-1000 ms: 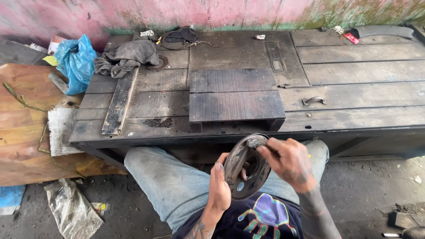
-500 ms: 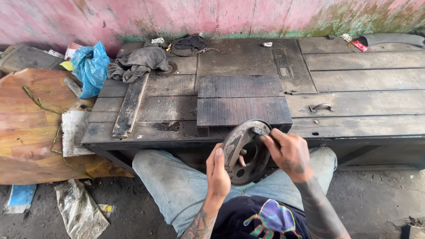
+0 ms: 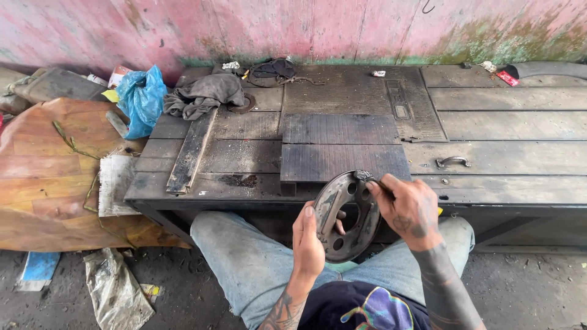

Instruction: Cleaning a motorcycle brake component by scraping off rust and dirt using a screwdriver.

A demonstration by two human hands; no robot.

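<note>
Left to right: one brown board (image 3: 43, 177) lies on the floor. One crumpled clear bag (image 3: 116, 293) sits below it. One blue plastic bag (image 3: 142, 101) rests at the worktop's (image 3: 520, 128) left end. One grey rag (image 3: 205, 95) lies on the back left corner, with one loose dark plank (image 3: 191, 151) running from it toward the front edge. Two dark ribbed slabs (image 3: 342, 146) sit stacked mid-worktop, the lower one reaching the front edge. One metal handle (image 3: 452, 161) is further right.

One round metal plate (image 3: 347, 214) with holes is held tilted over the lap, just in front of the worktop's front edge. Left hand (image 3: 307, 241) is clamped on its lower left rim. Right hand (image 3: 408, 208) pinches a small dark piece at its top rim. The hands are apart, plate between them.

Right half of the worktop is mostly bare planks.
</note>
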